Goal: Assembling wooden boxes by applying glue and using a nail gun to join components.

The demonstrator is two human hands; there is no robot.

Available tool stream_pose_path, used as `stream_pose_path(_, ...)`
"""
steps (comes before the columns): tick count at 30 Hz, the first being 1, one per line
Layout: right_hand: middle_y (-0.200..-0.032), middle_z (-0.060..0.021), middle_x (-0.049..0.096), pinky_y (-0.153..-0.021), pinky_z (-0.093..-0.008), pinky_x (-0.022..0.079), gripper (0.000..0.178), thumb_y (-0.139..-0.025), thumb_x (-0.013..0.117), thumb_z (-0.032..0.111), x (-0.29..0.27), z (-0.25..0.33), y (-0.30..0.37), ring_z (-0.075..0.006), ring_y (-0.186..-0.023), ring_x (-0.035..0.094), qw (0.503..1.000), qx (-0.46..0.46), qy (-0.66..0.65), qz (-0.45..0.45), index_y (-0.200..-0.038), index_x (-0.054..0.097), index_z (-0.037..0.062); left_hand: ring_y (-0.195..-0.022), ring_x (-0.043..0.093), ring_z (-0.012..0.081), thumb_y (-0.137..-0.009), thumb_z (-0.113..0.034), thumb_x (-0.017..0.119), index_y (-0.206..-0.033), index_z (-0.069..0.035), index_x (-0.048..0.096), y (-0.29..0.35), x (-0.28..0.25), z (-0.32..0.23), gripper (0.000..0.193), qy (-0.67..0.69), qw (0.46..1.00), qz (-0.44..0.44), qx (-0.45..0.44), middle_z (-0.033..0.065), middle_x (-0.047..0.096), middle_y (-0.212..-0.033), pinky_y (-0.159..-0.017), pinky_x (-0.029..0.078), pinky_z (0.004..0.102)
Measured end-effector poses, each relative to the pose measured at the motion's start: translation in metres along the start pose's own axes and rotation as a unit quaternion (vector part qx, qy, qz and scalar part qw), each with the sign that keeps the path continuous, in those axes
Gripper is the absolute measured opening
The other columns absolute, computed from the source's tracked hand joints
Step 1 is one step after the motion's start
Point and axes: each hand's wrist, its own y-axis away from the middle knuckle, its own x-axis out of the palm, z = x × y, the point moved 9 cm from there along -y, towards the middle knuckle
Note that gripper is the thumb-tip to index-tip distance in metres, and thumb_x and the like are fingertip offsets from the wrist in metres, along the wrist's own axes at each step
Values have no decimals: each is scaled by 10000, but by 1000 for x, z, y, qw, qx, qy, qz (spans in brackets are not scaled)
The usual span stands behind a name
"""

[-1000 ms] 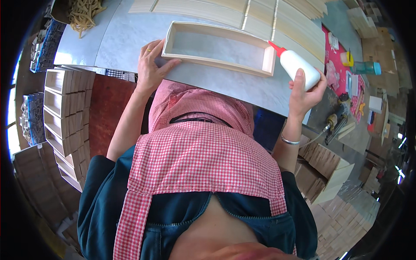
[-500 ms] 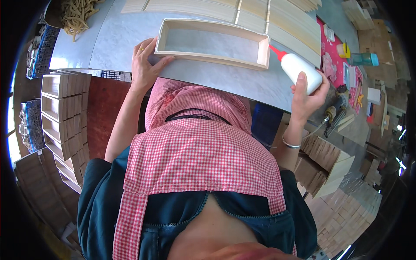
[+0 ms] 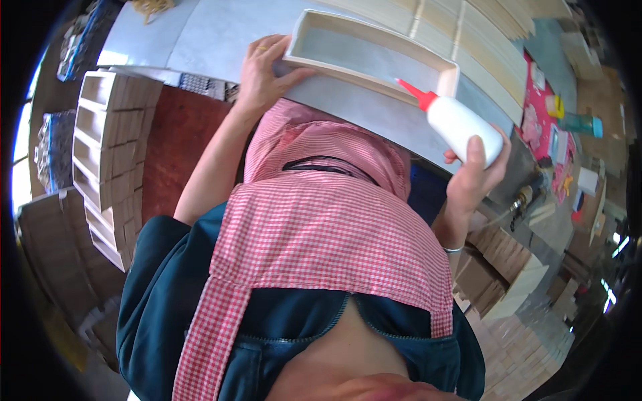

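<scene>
A shallow rectangular wooden frame [image 3: 341, 72] rests on the grey tabletop, its long side toward me. My left hand [image 3: 266, 79] grips its left end, with the thumb along the front side and the fingers behind the corner. My right hand [image 3: 476, 175] is wrapped around a white squeeze bottle [image 3: 464, 128] with a red nozzle [image 3: 416, 93]. Tilted, the bottle points up and left, its tip over the frame's front side near the right end. Whether the tip touches the wood, I cannot tell.
Thin wooden boards [image 3: 491, 57] lie at the table's far right. Finished-looking wooden boxes [image 3: 93, 127] are stacked at left beyond the table edge [image 3: 174, 70]. Tan rubber bands [image 3: 152, 7] sit at the far left. A teal jar [image 3: 580, 124] stands on the right.
The bottle's nozzle has shifted from beside the frame's right end to over its front side. The whole view has turned, putting the frame farther right and tilted. My left hand keeps its grip.
</scene>
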Motion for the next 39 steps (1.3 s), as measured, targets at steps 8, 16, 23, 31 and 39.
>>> stream_pose_path(8,-1095,-157,565,-602,-264,562,513,-868,729,263,134,-3,1,-240,-869,652,987,-32,-54,146,-1247,476,28,-1292,489,303,-747,-347,872,-1314,-130,685,3,2,1,635,14,1000,10,-9,92,616,-1359,-1075,443,435)
stream_pose_path(16,-1096,-141,573,-685,-298,574,509,-864,746,270,140,0,-1,-254,-925,641,987,-73,-11,141,-1235,489,35,-1282,497,302,-749,-343,871,-1309,-143,693,3,-1,3,621,12,1000,-1,-7,84,619,-1356,-1067,451,434)
stream_pose_path(23,-1089,-137,582,-729,-322,574,489,-862,744,271,88,-3,-5,-260,-941,628,991,-80,53,88,-1218,511,31,-1282,494,302,-759,-362,868,-1311,-149,691,3,0,5,618,15,1000,-2,-5,88,615,-1359,-1065,455,443)
stream_pose_path(31,-1085,-148,581,-627,-277,560,480,-865,738,226,29,-1,-1,-232,-836,632,995,-63,78,26,-1221,515,-6,-1237,521,290,-763,-411,859,-1311,-138,687,2,-2,-2,636,-6,1000,-12,2,84,642,-1306,-1038,463,407)
stream_pose_path(39,-1051,-178,603,-470,-207,485,450,-914,693,240,-26,-3,4,-161,-608,612,991,-70,109,-40,-1235,518,-22,-1245,507,299,-760,-388,868,-1305,-115,686,3,-2,-2,636,21,1000,-2,-20,102,638,-1311,-1036,469,412)
